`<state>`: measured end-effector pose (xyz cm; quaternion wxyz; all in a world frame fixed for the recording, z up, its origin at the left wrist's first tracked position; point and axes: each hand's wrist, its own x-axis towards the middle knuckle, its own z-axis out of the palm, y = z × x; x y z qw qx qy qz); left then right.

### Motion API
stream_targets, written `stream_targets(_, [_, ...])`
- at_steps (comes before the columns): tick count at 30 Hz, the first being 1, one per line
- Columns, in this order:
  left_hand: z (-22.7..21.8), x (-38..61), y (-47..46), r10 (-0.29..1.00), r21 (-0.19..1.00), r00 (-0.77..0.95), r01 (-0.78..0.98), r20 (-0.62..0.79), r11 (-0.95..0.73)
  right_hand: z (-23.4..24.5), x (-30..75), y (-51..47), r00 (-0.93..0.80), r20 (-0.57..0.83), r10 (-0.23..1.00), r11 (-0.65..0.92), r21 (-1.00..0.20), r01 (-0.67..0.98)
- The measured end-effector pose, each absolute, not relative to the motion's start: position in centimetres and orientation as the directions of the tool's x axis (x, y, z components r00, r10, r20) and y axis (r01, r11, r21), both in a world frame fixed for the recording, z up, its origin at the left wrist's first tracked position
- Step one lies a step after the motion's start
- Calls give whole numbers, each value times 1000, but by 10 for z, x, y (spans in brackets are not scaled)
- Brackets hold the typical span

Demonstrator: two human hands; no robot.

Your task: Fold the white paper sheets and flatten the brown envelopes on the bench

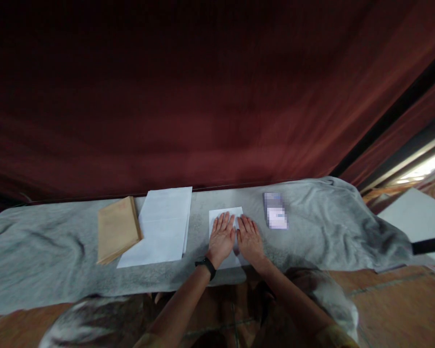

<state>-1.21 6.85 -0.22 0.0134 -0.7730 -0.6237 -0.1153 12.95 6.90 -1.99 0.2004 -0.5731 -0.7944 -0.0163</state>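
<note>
Grey-clothed counter (pixel 58 251), red curtain (pixel 203 96) behind | folded white paper (pixel 226 213) pressed under left hand (pixel 222 238) and right hand (pixel 250 239) | fingers (pixel 222 223) spread flat, nothing gripped | judged light, floppy; best pinched at an edge

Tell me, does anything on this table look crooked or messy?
Only mildly. The soft grey cloth bunches into folds at its right end, and the stack of tan paper envelopes and the large white sheets lie skewed to its front edge. Nothing looks spilled or torn.

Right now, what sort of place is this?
Probably an indoor, makeshift paperwork spot: a low surface draped in a grey blanket, a dark red curtain behind it, with white sheets and brown envelopes.
</note>
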Motion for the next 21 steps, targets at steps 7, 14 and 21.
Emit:
stream_targets(7, [-10, -13, 61, 957, 130, 200, 964, 211, -230, -17, 138, 74, -290, 292, 912, 358, -215, 909])
stream_targets(14, [-10, -36, 53, 951, 78, 217, 968, 222, -239, -11, 141, 83, -260, 306, 916, 335, -226, 915])
stream_targets(21, [-9, -39, 52, 940, 70, 261, 957, 222, -282, -14, 123, 75, -376, 316, 871, 453, -219, 864])
